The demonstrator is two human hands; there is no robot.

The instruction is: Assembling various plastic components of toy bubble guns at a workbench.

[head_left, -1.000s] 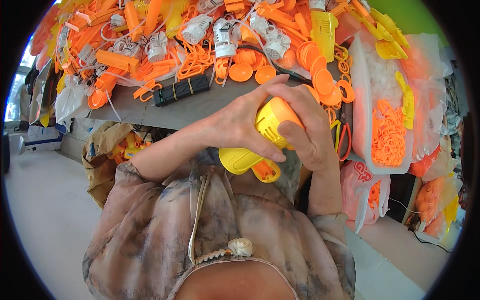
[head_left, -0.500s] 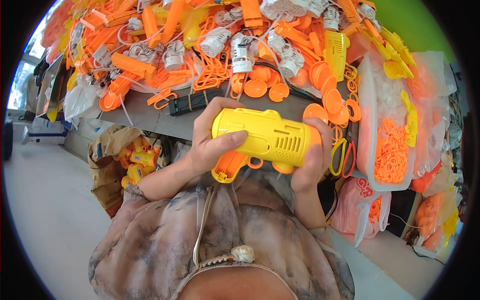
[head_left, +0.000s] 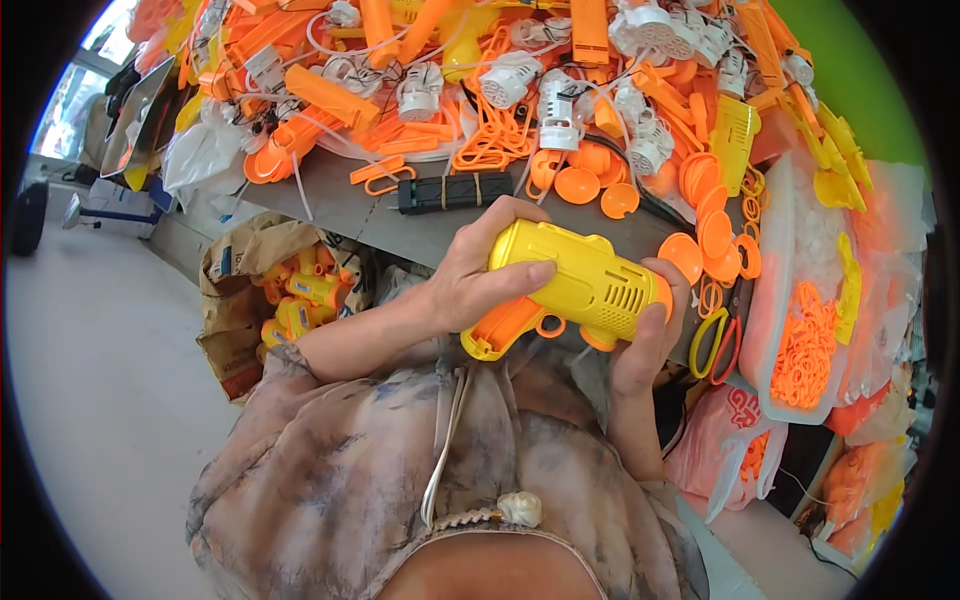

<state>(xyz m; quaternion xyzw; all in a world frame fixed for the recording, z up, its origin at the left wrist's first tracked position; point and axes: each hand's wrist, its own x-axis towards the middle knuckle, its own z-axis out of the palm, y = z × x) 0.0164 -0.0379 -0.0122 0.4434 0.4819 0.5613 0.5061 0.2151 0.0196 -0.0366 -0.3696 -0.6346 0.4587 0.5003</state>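
Above my lap, at the near edge of the table, I hold a yellow plastic toy gun (head_left: 583,275) with both hands. My left hand (head_left: 490,262) is closed around its rear end, the thumb lying along the yellow side. At the other end, my right hand (head_left: 650,330) grips the orange front ring (head_left: 664,292), fingers behind and thumb in front. The gun's orange handle (head_left: 505,325) slants down with a hollow, uncovered end. An orange trigger ring (head_left: 550,325) shows beside it. The fingers behind the gun are partly hidden.
Orange parts and white motor units with tubes (head_left: 558,110) heap the grey table (head_left: 340,190). A black battery box (head_left: 453,192) lies near its edge. Scissors (head_left: 712,345) and a clear bin (head_left: 775,390) are at right. A paper bag (head_left: 225,300) holds yellow-orange toy guns at left.
The whole view has swung, so table, bags and hands all sit farther right in the picture, slightly tilted. Both hands keep their hold on the toy gun, whose pose is nearly the same.
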